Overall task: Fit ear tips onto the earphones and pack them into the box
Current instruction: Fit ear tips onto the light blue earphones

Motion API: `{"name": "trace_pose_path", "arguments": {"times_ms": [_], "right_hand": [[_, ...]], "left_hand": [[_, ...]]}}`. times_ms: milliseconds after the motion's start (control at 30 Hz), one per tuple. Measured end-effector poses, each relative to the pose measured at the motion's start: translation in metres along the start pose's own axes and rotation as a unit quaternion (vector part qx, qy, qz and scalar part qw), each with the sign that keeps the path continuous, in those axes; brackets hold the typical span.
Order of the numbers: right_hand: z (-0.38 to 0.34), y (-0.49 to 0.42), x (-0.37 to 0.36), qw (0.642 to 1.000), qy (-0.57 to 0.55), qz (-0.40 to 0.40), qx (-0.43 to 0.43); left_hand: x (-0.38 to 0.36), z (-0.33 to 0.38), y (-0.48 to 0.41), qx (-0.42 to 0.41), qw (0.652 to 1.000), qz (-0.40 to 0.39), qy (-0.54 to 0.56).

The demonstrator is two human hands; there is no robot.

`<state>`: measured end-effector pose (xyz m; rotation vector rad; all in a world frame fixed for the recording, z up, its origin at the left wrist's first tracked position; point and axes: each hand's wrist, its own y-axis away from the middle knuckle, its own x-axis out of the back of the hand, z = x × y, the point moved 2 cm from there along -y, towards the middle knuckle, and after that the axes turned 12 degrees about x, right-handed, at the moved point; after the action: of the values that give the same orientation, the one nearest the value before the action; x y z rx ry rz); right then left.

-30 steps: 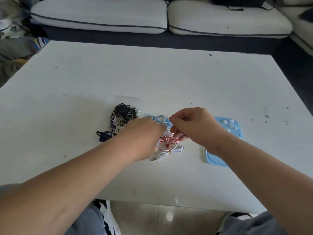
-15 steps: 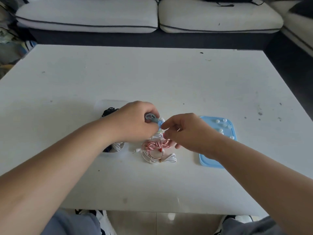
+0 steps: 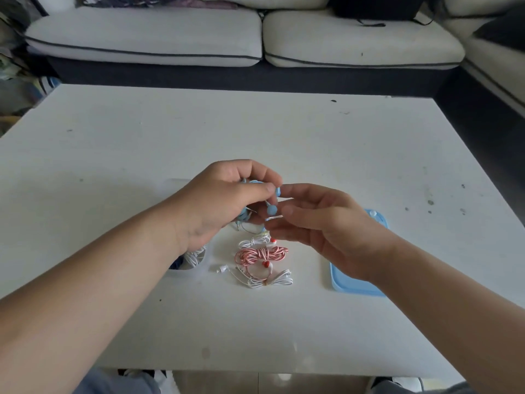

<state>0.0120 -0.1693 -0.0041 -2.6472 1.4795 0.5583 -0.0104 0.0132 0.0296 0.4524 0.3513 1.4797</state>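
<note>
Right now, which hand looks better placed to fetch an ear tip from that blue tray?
The right hand, probably. It is open and holds nothing that shows, and the blue tray with its white ear tips lies right beside it. The left hand is closed around the blue earphones, farther from the tray.

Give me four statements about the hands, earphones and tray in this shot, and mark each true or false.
1. The left hand holds the blue earphones above the table. True.
2. The red-and-white striped earphones are held in the right hand. False: they lie on the table.
3. The blue tray sits on the person's right. True.
4. The blue tray rests on the sofa. False: it is on the table.
</note>
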Motion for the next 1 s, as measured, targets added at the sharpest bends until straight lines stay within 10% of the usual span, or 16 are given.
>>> {"name": "trace_pose_path", "arguments": {"times_ms": [733,1000], "right_hand": [[-0.024,0.041,0.060,0.991,-0.002,0.131,0.034],[-0.037,0.065,0.131,0.906,0.272,0.324,0.039]], "left_hand": [[-0.068,0.003,-0.016,-0.109,0.984,0.012,-0.140],[-0.114,-0.001,-0.023,-0.040,0.997,0.018,-0.056]]}}
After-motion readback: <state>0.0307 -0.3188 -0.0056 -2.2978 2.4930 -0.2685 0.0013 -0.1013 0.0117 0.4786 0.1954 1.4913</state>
